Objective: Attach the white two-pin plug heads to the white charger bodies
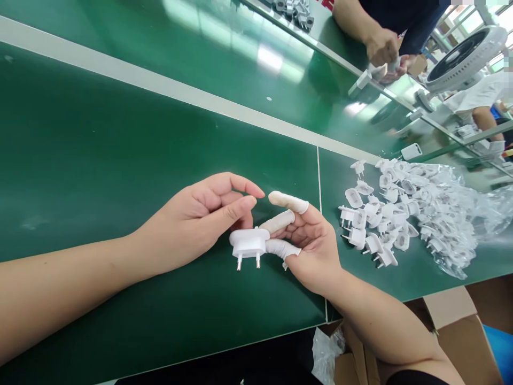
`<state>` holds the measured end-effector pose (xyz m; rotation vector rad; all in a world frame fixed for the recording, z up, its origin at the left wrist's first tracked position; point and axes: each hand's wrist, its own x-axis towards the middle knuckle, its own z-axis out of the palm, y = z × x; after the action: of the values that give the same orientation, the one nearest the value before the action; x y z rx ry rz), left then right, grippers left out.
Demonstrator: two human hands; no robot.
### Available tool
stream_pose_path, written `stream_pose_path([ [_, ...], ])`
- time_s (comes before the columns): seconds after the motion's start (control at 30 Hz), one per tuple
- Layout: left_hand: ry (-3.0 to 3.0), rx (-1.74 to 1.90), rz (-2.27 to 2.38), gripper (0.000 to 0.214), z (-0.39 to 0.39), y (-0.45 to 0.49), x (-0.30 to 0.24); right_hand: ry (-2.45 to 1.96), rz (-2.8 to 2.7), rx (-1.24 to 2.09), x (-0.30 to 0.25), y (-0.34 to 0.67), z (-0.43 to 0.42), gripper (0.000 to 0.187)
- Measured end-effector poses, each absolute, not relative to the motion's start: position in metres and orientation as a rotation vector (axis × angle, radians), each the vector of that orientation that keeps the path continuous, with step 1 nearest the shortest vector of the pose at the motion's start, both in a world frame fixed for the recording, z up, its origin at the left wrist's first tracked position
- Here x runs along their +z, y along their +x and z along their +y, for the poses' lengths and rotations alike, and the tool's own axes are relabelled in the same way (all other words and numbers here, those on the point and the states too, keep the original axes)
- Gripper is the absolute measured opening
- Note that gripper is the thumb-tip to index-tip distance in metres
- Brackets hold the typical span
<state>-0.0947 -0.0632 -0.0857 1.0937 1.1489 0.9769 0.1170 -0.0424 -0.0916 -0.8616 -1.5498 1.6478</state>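
Note:
A white two-pin plug [249,243] is held by my right hand [308,240] between the thumb and a finger, its two metal pins pointing down. White finger covers wrap the thumb and two fingers of that hand, and the top covered finger stretches out free of the plug. Just left of the plug is my left hand [216,214], with loosely bent fingers and the index finger a little apart from the thumb. Nothing shows in its grasp, though some of its fingers are partly hidden behind the thumb.
Several similar white plugs [372,214] lie heaped at the right on the green table [100,160], many in a clear plastic bag [489,208]. Across the table, a person's hands [382,51] hold a small white piece near a fan [460,56]. Cardboard boxes [460,342] stand below the near edge.

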Motion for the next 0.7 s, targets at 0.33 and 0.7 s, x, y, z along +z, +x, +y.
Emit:
stream_pose_path([
  [0.33,1.018,1.007,1.058,0.026,-0.0625,-0.0988,-0.0905,-0.895,-1.535,1.635,-0.0899,0.1191,-0.0397,0.064],
  [0.7,1.072,0.973,1.116,0.029,-0.0693,-0.0926,-0.0816,-0.893,-1.563,1.613,-0.0908,0.1187,-0.0398,0.054],
])
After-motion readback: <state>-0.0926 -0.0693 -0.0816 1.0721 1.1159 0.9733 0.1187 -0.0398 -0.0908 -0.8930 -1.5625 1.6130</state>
